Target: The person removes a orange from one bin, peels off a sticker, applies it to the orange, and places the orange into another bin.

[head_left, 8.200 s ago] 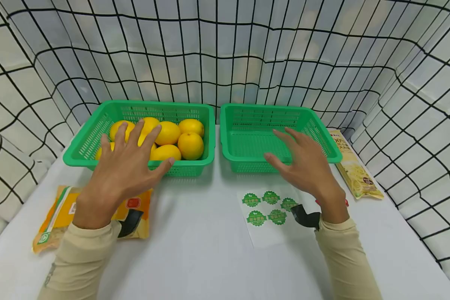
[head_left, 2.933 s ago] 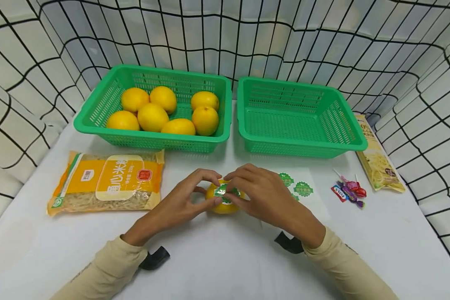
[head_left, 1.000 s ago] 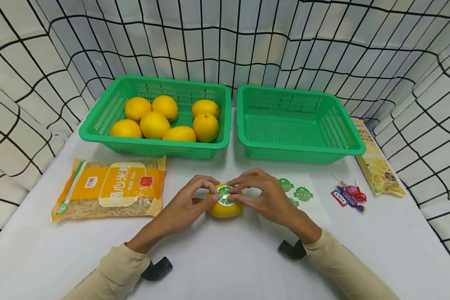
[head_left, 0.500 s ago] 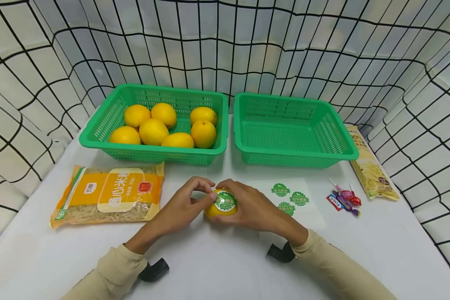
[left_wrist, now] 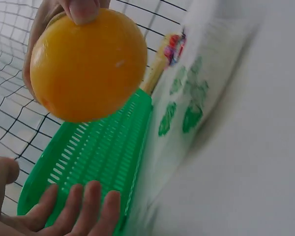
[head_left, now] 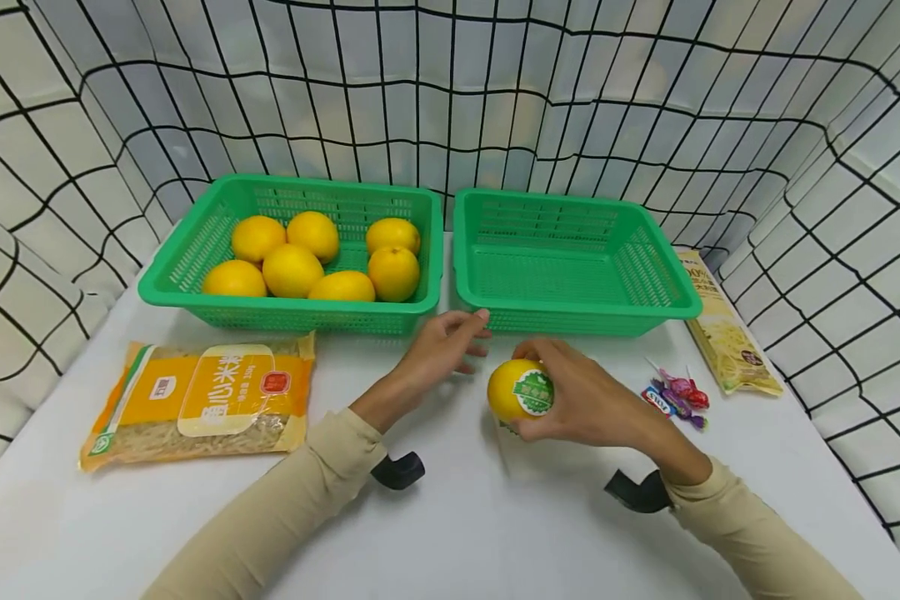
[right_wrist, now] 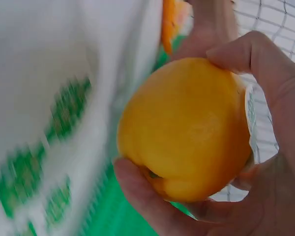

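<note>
My right hand (head_left: 588,400) grasps an orange (head_left: 506,390) between thumb and fingers, above the surface (head_left: 450,533) and in front of the right basket (head_left: 577,311). Its fingertips on the far side are partly lost to me behind the fruit in the head view. The round green-and-white sticker (head_left: 534,393) shows its face there, partly covered by that hand; from the right wrist I get it only edge-on.

My left hand (head_left: 438,342) is released, fingers loosely spread near the right basket's front corner. I can't tell whether it touches the rim. The left wrist view cuts its thumb side off at the frame edge.

Most of the sticker sheet (left_wrist: 211,64) is hidden under my right hand from above; both wrist cameras catch its green stickers (left_wrist: 192,118), too blurred to read.

Beyond, the left basket (head_left: 307,304) holds seven fruits (head_left: 292,271), some overlapping. An orange bag (head_left: 202,400) lies before it. To the right are jumbled candies (head_left: 678,398), hard to count, and a yellow packet (head_left: 731,325), partly covered by the right basket.
</note>
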Available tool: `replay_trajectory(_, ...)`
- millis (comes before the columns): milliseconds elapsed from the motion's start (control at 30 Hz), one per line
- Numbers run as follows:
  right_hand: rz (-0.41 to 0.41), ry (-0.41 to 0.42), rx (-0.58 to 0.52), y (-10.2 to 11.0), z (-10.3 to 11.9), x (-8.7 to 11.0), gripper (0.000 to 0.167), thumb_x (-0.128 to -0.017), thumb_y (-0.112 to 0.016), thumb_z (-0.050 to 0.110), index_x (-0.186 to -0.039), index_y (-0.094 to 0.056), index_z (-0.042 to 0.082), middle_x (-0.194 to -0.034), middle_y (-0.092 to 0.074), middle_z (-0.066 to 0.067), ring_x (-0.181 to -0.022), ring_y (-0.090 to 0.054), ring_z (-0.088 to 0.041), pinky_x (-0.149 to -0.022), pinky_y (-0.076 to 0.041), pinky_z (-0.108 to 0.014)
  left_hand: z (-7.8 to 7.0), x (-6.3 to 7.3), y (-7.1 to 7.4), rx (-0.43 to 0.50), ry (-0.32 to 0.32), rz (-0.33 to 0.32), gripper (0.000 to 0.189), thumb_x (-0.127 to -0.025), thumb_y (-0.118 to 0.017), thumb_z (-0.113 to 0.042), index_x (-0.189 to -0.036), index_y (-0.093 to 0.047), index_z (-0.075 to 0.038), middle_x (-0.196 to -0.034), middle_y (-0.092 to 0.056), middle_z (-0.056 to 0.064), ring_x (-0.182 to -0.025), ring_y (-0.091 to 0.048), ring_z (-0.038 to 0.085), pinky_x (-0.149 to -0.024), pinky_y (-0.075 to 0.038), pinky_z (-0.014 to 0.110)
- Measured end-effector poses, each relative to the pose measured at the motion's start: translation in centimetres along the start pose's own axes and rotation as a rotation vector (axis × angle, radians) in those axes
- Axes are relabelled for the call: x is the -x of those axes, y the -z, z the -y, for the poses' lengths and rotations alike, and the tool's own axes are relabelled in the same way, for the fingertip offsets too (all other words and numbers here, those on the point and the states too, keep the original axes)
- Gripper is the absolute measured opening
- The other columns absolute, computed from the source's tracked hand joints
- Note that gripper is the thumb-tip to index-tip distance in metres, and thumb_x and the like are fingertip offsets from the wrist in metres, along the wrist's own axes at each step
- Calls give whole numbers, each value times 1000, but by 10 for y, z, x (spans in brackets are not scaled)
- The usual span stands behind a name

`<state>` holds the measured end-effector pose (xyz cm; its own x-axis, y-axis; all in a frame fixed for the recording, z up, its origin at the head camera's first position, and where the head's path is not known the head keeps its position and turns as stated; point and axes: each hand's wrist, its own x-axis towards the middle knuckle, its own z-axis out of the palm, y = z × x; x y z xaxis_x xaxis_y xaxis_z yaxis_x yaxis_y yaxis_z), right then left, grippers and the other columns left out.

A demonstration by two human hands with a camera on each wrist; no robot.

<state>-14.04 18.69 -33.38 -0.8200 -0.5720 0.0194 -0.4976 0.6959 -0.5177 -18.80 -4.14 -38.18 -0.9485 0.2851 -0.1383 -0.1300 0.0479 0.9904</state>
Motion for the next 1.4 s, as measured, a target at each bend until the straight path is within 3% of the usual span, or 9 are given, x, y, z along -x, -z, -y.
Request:
replay_trajectory(133,10,-28,28,37,-3,-3,69,-81,-87,33,-137,-51,16,-115,-65,-5,-93,-62,-20,-75,-58,-32,1,-9,1,168,-20,-27,49,-113,-52,-39,-142,-60,-1,-142,-65,20,-128,-66,40,-99,-61,48)
replay_trajectory(233,29,-42,21,65,-4,-16,69,-83,-84,32,-139,-47,15,-123,-65,-14,-94,-64,-24,-76,-58,-33,2,-13,1,282,-20,-26,49,-113,-53,-38,-142,-59,0,-145,-64,21,-130,-66,38,-101,-60,48)
replay_trajectory(367,34,-6,9,96,-8,-52,69,-84,-82,25,-139,-45,8,-132,-61,-26,-96,-66,-31,-79,-59,-35,4,-18,0,410,-24,-36,49,-112,-56,-37,-142,-57,2,-143,-65,20,-130,-66,36,-99,-61,45)
replay_trajectory(500,75,-29,111,116,-16,-104,73,-85,-79,25,-145,-45,1,-128,-62,-26,-94,-63,-30,-77,-56,-35,5,-19,0,434,-36,-41,39,-112,-57,-33,-131,-62,1,-139,-68,20,-129,-67,35,-99,-61,44)
replay_trajectory(700,272,-169,242,107,-40,-182,81,-95,-72,33,-159,-35,0,-135,-59,-21,-107,-60,-30,-91,-55,-43,9,-16,-1,399,-35,-4,30,-113,-56,-29,-113,-61,1,-138,-69,20,-132,-65,35,-101,-60,44)
replay_trajectory(900,403,-281,246,79,-55,-228,79,-101,-71,32,-164,-31,4,-158,-43,-22,-130,-57,-37,-95,-61,-46,15,-13,-4,394,-41,5,35,-113,-55,-33,-115,-59,2,-138,-69,19,-132,-65,35,-101,-60,45)
replay_trajectory(1033,423,-332,209,68,-64,-239,80,-102,-72,28,-164,-27,2,-162,-36,-25,-134,-54,-39,-93,-62,-45,18,-13,-4,392,-33,10,38,-113,-55,-34,-118,-57,4,-140,-68,19,-130,-66,32,-101,-60,45)
replay_trajectory(1200,351,-355,194,73,-73,-240,80,-99,-78,27,-160,-31,5,-160,-36,-27,-132,-55,-41,-99,-60,-48,16,-13,-3,386,-35,6,34,-112,-57,-35,-115,-60,-1,-138,-70,17,-130,-67,33,-101,-60,46)
replay_trajectory(1400,317,-312,190,74,-74,-239,75,-100,-76,30,-160,-36,9,-157,-42,-25,-125,-60,-40,-94,-62,-47,14,-12,1,389,-35,-1,34,-112,-57,-35,-114,-59,-1,-138,-69,18,-129,-67,34,-100,-61,46)
